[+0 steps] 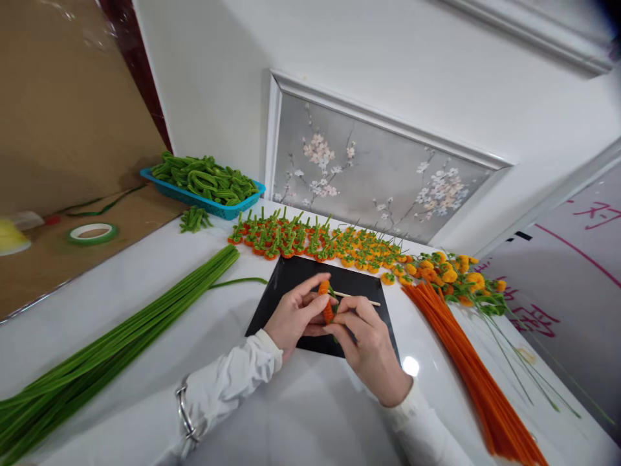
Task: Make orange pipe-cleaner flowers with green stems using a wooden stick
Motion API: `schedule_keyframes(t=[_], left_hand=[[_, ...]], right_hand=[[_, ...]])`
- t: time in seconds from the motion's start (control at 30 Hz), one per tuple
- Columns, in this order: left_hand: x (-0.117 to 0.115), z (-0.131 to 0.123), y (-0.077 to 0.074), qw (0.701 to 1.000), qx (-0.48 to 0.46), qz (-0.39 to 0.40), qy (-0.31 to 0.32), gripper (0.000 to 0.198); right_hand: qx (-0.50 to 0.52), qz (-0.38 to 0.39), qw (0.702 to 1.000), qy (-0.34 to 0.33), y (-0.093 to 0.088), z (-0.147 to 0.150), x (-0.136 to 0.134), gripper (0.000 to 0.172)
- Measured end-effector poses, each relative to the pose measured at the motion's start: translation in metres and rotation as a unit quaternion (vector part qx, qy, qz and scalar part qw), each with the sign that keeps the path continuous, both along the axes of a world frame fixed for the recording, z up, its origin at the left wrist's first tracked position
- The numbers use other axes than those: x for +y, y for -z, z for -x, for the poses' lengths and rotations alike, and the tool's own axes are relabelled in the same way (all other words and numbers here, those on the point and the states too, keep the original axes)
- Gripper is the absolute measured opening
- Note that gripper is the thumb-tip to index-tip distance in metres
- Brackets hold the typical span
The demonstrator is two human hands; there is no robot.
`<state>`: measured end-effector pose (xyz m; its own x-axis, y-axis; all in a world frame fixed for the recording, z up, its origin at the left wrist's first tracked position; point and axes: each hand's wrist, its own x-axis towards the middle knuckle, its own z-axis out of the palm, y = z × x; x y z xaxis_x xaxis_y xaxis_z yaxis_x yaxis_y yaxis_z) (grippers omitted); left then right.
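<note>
Over the black mat (295, 275), my left hand (294, 314) holds an orange pipe-cleaner disc (326, 303) on edge between thumb and fingers. My right hand (366, 336) pinches at the disc's right side, where a short green pipe cleaner (332, 294) shows against it. The fingertips partly hide how the green piece is joined. A thin pale wooden stick (361, 298) lies on the mat just behind my right hand. Along the mat's far edge stand several small orange pieces with upright green stems (286, 243).
Long green pipe cleaners (160, 317) lie at left, long orange ones (466, 362) at right. A blue basket (204, 204) holds bent green pieces; short green ones (195, 219) lie beside it. Yellow-orange pieces (373, 252), a stemmed bunch (451, 275) and a tape roll (93, 233) are farther out.
</note>
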<state>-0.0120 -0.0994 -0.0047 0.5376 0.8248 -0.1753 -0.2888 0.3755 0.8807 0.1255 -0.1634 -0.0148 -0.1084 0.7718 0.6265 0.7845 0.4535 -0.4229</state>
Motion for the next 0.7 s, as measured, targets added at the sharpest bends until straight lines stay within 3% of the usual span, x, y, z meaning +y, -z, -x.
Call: schedule_keyframes(t=[0.1,0.27,0.7], left_hand=[[0.0042,0.0006,0.0040,0.999,-0.010,0.033,0.004,0.029],[0.0069,0.0003,0.0064,0.996,-0.032,0.080,-0.019,0.021],[-0.0024,-0.0032,0.0083,0.998,-0.040,0.039,-0.017,0.032]], right_hand=[[0.001,0.008,1.000,-0.016,-0.0004,0.0002,-0.0006,0.013],[0.001,-0.002,1.000,-0.022,0.0002,-0.0008,-0.0007,0.019],[-0.060,-0.005,0.997,0.043,0.0039,0.0016,-0.0020,0.017]])
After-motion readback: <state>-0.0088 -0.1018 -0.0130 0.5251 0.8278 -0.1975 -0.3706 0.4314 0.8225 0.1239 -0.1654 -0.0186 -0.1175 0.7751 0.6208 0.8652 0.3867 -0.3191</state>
